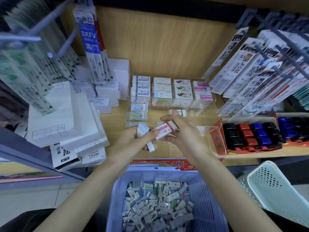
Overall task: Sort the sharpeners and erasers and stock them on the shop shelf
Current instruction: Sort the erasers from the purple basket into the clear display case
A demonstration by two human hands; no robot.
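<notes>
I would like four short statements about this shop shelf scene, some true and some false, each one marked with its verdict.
1. The right hand holds a pink-sleeved eraser. True.
2. The lavender basket is empty. False: it holds many wrapped erasers.
3. The red tray holds black, red and blue sharpeners. True.
4. The left hand holds nothing. False: it grips white erasers.

BRFV on blue pack (88, 36), REFILL on box (93, 155), JF-0.5 on hanging packs (245, 65).
</notes>
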